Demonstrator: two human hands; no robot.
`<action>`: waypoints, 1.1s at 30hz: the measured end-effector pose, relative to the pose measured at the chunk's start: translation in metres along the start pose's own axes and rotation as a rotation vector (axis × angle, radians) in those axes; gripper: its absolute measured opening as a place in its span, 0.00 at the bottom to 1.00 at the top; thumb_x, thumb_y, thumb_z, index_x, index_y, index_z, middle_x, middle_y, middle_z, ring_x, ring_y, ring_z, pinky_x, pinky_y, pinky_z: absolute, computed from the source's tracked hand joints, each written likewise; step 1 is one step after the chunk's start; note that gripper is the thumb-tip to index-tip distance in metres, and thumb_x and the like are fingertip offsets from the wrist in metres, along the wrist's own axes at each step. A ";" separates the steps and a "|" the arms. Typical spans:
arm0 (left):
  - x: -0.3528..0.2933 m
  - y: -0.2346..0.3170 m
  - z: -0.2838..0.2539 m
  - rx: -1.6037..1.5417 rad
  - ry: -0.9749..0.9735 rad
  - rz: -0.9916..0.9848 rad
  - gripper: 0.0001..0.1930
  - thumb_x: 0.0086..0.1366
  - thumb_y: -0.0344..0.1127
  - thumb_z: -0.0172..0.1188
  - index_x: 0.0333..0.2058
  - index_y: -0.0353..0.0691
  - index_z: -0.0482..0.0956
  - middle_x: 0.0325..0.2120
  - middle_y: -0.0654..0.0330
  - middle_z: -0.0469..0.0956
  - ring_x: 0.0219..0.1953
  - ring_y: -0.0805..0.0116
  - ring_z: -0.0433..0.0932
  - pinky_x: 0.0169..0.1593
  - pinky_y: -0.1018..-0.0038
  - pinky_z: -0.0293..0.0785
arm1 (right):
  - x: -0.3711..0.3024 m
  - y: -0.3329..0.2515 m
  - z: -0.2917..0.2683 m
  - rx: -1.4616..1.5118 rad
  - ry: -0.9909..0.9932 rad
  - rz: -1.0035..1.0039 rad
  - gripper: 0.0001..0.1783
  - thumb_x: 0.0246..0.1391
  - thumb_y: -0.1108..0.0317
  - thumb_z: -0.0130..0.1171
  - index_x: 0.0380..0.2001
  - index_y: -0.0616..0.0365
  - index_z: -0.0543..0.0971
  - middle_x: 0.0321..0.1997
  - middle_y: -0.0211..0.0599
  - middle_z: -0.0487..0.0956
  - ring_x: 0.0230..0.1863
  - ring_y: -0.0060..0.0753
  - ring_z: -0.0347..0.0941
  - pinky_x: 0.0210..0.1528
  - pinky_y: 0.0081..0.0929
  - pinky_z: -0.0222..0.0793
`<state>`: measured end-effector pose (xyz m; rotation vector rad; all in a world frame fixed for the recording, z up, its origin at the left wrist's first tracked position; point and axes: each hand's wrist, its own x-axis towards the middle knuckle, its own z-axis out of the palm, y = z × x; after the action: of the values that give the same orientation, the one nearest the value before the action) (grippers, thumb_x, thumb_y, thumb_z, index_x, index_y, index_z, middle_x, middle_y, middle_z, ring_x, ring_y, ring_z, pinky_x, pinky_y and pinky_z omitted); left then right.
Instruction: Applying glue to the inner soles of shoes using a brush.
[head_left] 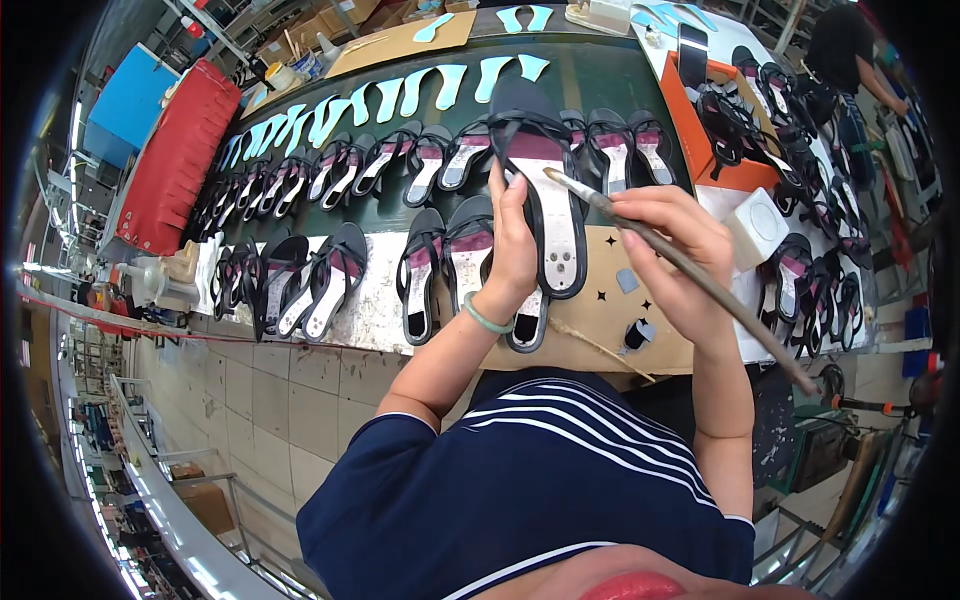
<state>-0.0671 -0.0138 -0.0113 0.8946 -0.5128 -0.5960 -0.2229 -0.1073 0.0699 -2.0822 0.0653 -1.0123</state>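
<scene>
My left hand (512, 245) is closed around the side of a black strappy sandal (562, 228), raised above the bench with its white and purple footbed facing me. Small dark dots mark its heel end. Between the fingers of my right hand (685, 255) is a long-handled paintbrush (735, 305), slanting down to the right. Its pale bristles meet the white footbed just below the purple patch, though whether they press on it I cannot tell. Beneath my left wrist lie similar sandals (468, 245), partly hidden by the hand and the held sandal.
Rows of sandals (340, 180) and light blue insole pieces (400, 97) cover the dark green bench. Brown cardboard (585, 335) bears a thin stick (605, 352) and small scraps. To the right stand an orange box (685, 125) and a white block (757, 228). Another person (845, 60) works far right.
</scene>
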 end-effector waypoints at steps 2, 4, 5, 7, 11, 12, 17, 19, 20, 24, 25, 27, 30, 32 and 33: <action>-0.003 -0.008 0.006 0.006 -0.023 0.034 0.25 0.73 0.50 0.34 0.61 0.41 0.53 0.46 0.57 0.70 0.46 0.70 0.74 0.51 0.74 0.71 | -0.001 0.007 0.012 -0.051 0.011 -0.021 0.12 0.46 0.82 0.59 0.37 0.67 0.79 0.38 0.44 0.79 0.35 0.36 0.79 0.38 0.26 0.74; -0.007 -0.016 0.003 -0.034 -0.045 -0.063 0.26 0.74 0.51 0.34 0.63 0.42 0.50 0.50 0.56 0.68 0.51 0.69 0.71 0.54 0.72 0.69 | -0.003 0.016 0.027 -0.106 0.066 -0.035 0.11 0.45 0.82 0.59 0.36 0.67 0.79 0.38 0.46 0.79 0.35 0.41 0.79 0.37 0.28 0.74; -0.008 -0.021 0.004 -0.047 -0.051 -0.097 0.27 0.74 0.52 0.34 0.64 0.43 0.49 0.51 0.56 0.67 0.52 0.68 0.70 0.55 0.71 0.68 | -0.006 0.017 0.029 -0.120 0.067 -0.011 0.11 0.45 0.82 0.59 0.36 0.67 0.79 0.38 0.46 0.79 0.35 0.41 0.79 0.37 0.28 0.74; -0.007 -0.024 0.007 -0.042 -0.039 -0.103 0.26 0.74 0.52 0.34 0.63 0.46 0.50 0.52 0.57 0.67 0.53 0.69 0.70 0.55 0.70 0.69 | -0.011 0.020 0.031 -0.140 0.063 0.032 0.11 0.46 0.81 0.59 0.36 0.67 0.79 0.38 0.46 0.79 0.35 0.41 0.79 0.37 0.28 0.75; -0.005 -0.024 0.003 -0.187 -0.067 -0.202 0.23 0.74 0.53 0.33 0.60 0.47 0.55 0.50 0.59 0.68 0.51 0.68 0.72 0.54 0.69 0.72 | -0.017 0.015 0.025 -0.117 0.121 0.018 0.11 0.45 0.81 0.60 0.36 0.67 0.80 0.38 0.47 0.80 0.36 0.41 0.79 0.37 0.29 0.75; -0.004 -0.026 0.002 -0.211 -0.073 -0.224 0.23 0.74 0.53 0.32 0.59 0.48 0.56 0.50 0.59 0.69 0.51 0.68 0.73 0.54 0.69 0.72 | -0.016 0.016 0.026 -0.153 0.133 0.010 0.13 0.44 0.81 0.61 0.37 0.66 0.80 0.39 0.46 0.80 0.38 0.42 0.78 0.40 0.30 0.74; -0.012 -0.009 0.016 -0.238 -0.141 -0.222 0.23 0.74 0.53 0.28 0.58 0.47 0.58 0.51 0.59 0.70 0.54 0.68 0.71 0.56 0.68 0.70 | -0.014 0.038 0.036 -0.248 0.153 -0.137 0.14 0.43 0.81 0.62 0.38 0.64 0.81 0.41 0.43 0.81 0.41 0.44 0.76 0.43 0.33 0.72; -0.012 -0.016 0.013 -0.230 -0.096 -0.200 0.23 0.74 0.53 0.27 0.59 0.47 0.57 0.52 0.58 0.69 0.55 0.68 0.70 0.58 0.68 0.68 | -0.013 0.039 0.040 -0.278 0.168 -0.157 0.14 0.43 0.80 0.62 0.38 0.63 0.81 0.42 0.43 0.81 0.41 0.44 0.76 0.43 0.33 0.73; -0.013 -0.016 0.011 -0.244 -0.093 -0.215 0.23 0.75 0.51 0.27 0.60 0.47 0.56 0.53 0.59 0.68 0.55 0.68 0.69 0.59 0.68 0.66 | -0.012 0.040 0.041 -0.282 0.163 -0.158 0.14 0.43 0.80 0.62 0.38 0.63 0.81 0.42 0.42 0.81 0.41 0.43 0.75 0.43 0.33 0.72; -0.018 -0.011 0.018 -0.193 -0.042 -0.217 0.24 0.75 0.51 0.26 0.61 0.48 0.60 0.54 0.62 0.70 0.56 0.71 0.69 0.60 0.71 0.63 | -0.010 0.045 0.046 -0.296 0.166 -0.168 0.14 0.43 0.78 0.63 0.38 0.62 0.82 0.42 0.40 0.81 0.41 0.43 0.75 0.43 0.33 0.72; -0.018 -0.012 0.018 -0.191 -0.051 -0.206 0.24 0.75 0.50 0.26 0.62 0.48 0.59 0.55 0.62 0.70 0.57 0.71 0.68 0.61 0.71 0.63 | -0.010 0.046 0.047 -0.301 0.171 -0.173 0.14 0.43 0.77 0.63 0.37 0.61 0.82 0.42 0.40 0.81 0.41 0.43 0.75 0.43 0.33 0.72; -0.018 -0.013 0.017 -0.186 -0.059 -0.200 0.24 0.75 0.50 0.26 0.62 0.48 0.59 0.55 0.62 0.69 0.58 0.71 0.67 0.61 0.71 0.62 | -0.009 0.047 0.050 -0.305 0.183 -0.181 0.15 0.42 0.77 0.64 0.38 0.61 0.82 0.42 0.39 0.81 0.40 0.42 0.76 0.43 0.33 0.72; -0.019 -0.014 0.016 -0.178 -0.054 -0.203 0.24 0.75 0.50 0.26 0.62 0.48 0.59 0.56 0.63 0.68 0.59 0.71 0.66 0.62 0.71 0.61 | -0.008 0.048 0.052 -0.321 0.198 -0.192 0.15 0.41 0.76 0.64 0.38 0.60 0.82 0.42 0.39 0.81 0.40 0.42 0.76 0.43 0.33 0.72; -0.020 -0.014 0.016 -0.177 -0.048 -0.191 0.24 0.75 0.50 0.26 0.62 0.47 0.59 0.56 0.62 0.68 0.59 0.71 0.66 0.62 0.71 0.60 | -0.008 0.049 0.054 -0.326 0.206 -0.200 0.15 0.41 0.76 0.64 0.38 0.60 0.82 0.42 0.38 0.81 0.39 0.42 0.76 0.43 0.33 0.72; -0.020 -0.014 0.016 -0.162 -0.043 -0.189 0.24 0.75 0.50 0.26 0.62 0.47 0.59 0.56 0.62 0.68 0.59 0.71 0.65 0.63 0.71 0.60 | -0.008 0.049 0.054 -0.325 0.209 -0.204 0.15 0.41 0.76 0.64 0.38 0.60 0.82 0.43 0.38 0.81 0.39 0.41 0.76 0.43 0.33 0.72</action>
<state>-0.0955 -0.0167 -0.0178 0.7820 -0.4143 -0.8185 -0.1773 -0.1032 0.0121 -2.3003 0.1335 -1.4216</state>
